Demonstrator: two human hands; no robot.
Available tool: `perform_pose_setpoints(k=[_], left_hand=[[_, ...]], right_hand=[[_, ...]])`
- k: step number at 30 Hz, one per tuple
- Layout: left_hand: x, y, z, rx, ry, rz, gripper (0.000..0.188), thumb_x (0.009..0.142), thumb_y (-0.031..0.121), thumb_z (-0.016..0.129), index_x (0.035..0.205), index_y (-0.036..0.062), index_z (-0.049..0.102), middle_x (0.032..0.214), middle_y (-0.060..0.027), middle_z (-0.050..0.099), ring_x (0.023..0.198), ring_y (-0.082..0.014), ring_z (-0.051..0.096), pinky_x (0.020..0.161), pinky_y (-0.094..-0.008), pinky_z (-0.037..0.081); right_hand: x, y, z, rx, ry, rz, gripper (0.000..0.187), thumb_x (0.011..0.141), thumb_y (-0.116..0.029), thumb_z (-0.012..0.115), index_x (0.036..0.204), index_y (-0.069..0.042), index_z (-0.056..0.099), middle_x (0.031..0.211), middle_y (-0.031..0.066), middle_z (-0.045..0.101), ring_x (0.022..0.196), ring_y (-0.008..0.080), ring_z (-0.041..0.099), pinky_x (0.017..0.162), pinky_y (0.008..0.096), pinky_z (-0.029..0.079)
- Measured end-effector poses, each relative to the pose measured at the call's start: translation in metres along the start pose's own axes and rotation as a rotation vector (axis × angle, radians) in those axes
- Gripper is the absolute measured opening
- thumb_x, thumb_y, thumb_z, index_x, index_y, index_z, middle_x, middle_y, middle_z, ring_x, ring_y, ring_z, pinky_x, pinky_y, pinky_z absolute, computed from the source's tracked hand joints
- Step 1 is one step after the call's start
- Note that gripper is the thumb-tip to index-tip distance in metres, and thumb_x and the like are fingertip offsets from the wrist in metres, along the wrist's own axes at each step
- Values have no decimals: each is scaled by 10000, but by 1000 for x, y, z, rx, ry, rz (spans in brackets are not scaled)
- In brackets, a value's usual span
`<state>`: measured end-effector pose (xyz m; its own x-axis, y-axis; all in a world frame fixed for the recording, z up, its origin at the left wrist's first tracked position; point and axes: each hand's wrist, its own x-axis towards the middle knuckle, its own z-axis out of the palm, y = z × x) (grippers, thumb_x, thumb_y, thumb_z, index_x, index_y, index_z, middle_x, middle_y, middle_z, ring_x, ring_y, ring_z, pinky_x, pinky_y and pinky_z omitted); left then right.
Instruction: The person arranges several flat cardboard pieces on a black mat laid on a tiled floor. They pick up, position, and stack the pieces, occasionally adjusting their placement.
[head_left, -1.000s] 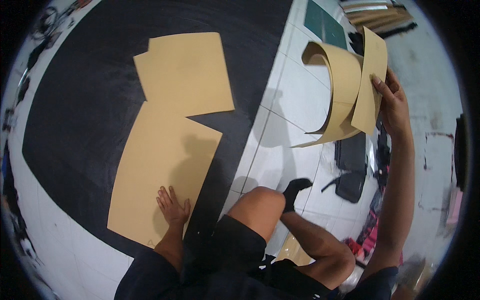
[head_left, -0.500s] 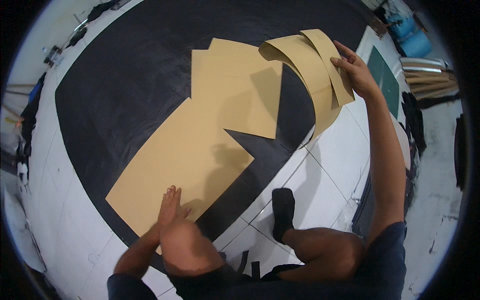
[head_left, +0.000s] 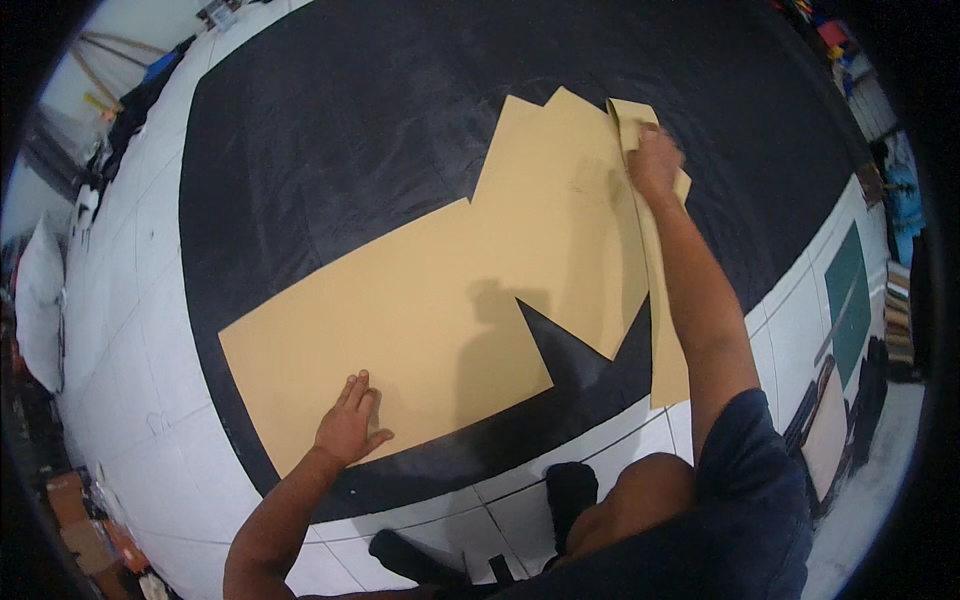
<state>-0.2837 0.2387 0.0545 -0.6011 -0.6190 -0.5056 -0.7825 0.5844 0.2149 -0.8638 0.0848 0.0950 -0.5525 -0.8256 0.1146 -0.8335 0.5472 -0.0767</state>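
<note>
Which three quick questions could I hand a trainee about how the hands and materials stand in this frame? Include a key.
1. Open question: what lies directly under the left hand?
2. True or false: the right hand is higher in the head view than the left hand.
3. Fill in the blank: the large flat surface beside the white floor tiles is coloured ____.

Key:
1. A notched tan card sheet.
2. True.
3. Black.
</note>
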Motion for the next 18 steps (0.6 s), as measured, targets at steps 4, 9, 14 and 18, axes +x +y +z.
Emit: perform_pose_setpoints(k=[4, 9, 14, 18], left_hand=[[7, 8, 13, -18, -36, -98, 800, 759, 424, 788, 1369, 48, 432, 1579, -198, 203, 1443, -383, 260, 1115, -417, 394], [5, 6, 18, -77, -22, -122, 796, 754, 412, 793, 1368, 59, 429, 1586, -170, 199, 1455, -359, 242, 1109, -427, 407], [3, 13, -4, -63, -37, -103, 788, 769, 437, 772, 1368, 55, 429, 1578, -175, 209, 1455, -352, 245, 1090, -438, 423], [4, 12, -4, -48, -13, -64, 784, 788, 436, 759, 1383, 49, 424, 1578, -175, 212, 1454, -349, 249, 1099, -438, 408]], right_hand=[[-47, -94, 72, 103, -89, -834, 491, 949, -337, 559, 1417, -209, 490, 1480, 116, 431, 1387, 326, 361, 1150, 498, 258], [-86, -115, 84, 22, -283, -808, 558, 1026, -508, 307, 1524, -256, 308, 1606, 91, 220, 1486, 330, 163, 1202, 539, 94], [-84, -26, 71, -6, -342, -719, 545, 1025, -479, 336, 1530, -278, 298, 1614, 85, 202, 1499, 328, 103, 1205, 534, 58], [-76, 58, 53, -139, -329, -517, 544, 1012, -414, 404, 1528, -273, 303, 1619, 83, 191, 1501, 332, 99, 1208, 525, 51]])
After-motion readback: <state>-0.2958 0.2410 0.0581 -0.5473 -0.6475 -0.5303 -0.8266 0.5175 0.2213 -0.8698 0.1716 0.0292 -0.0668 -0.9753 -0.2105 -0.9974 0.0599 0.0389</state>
